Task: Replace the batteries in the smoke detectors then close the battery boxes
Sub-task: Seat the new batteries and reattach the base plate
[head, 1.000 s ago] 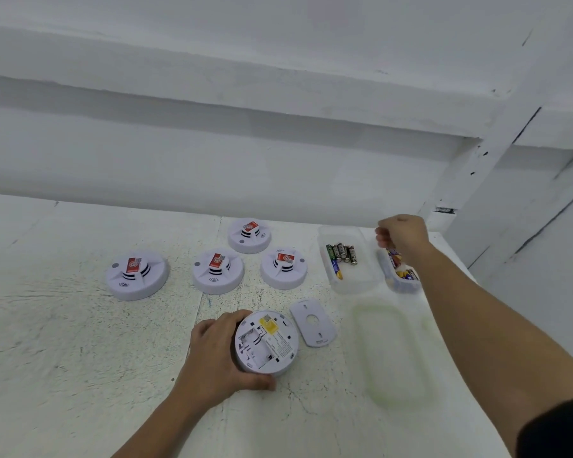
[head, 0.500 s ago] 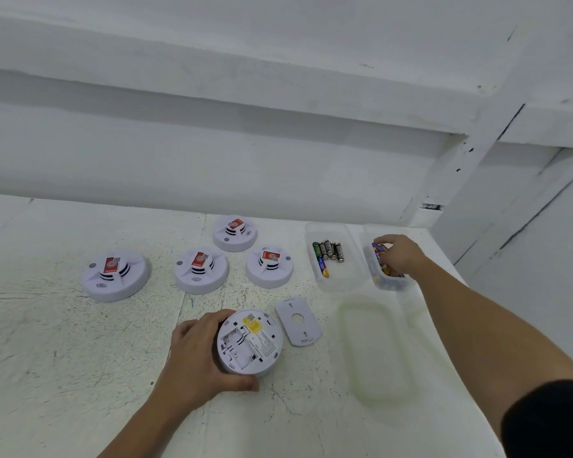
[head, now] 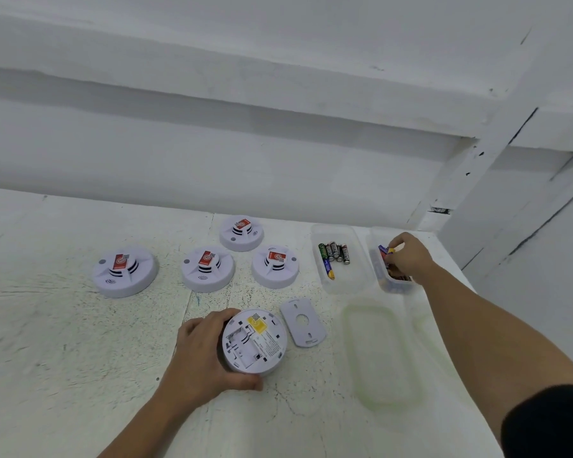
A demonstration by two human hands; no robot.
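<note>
Tabletop [head: 63, 375], white, scuffed: carries all items. Lid [head: 382, 352], translucent, green-rimmed, flat at near R; a possible 2nd lid beside it is too faint for me to confirm. Tubs, clear plastic, qty 2, side by side at far R: left tub [head: 344, 289] w/ a short row of loose batteries [head: 333, 254]; right tub [head: 394, 290] w/ mixed cells, partly hidden. Closed detectors [head: 208, 268], qty 4, face up w/ red labels, clustered far centre, none touched. Open detector [head: 253, 342], back up, near centre; its batt. bay reads empty to me. Left hand [head: 202, 355] is curled round its rim, pinning it to the tabletop, same as 1 s ago. Right hand [head: 409, 259], change logged: 1 s ago it was clenched above the right tub; now it is down inside, fingertips pinching a blue-yellow battery [head: 386, 250]. Cover plate [head: 303, 322], off, lying just beside the open detector on its R. My read: a cell is being fetched for the empty bay. Insertion and cover refit are still pending, and I can't tell the status of the other 4 units.
</note>
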